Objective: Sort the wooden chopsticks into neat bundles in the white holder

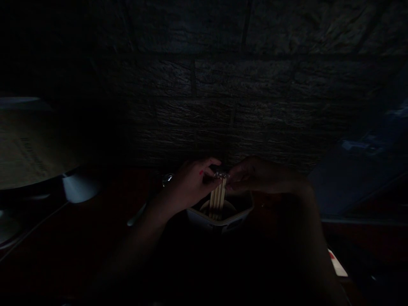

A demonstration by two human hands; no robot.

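In dim light, a bundle of pale chopsticks (217,199) stands almost upright, its lower ends inside a light-rimmed, angular container (236,220). Something shiny, like clear plastic wrapping (220,174), covers the upper ends. My left hand (193,182) pinches the top of the bundle from the left, thumb and fingers closed around it; a small red mark shows on this hand. From the other side, my right hand (250,174) grips the same upper end with bent fingers. Its fingertips are partly lost in shadow. A round pale shape is visible within the container.
Behind the hands rises a dark stone-block wall (191,85). A large round tan object with printing (28,144) stands at the left, above a pale cone-shaped piece (78,188). Small shiny glass (168,179) lies behind my left wrist. A bright flat object (338,263) is at lower right.
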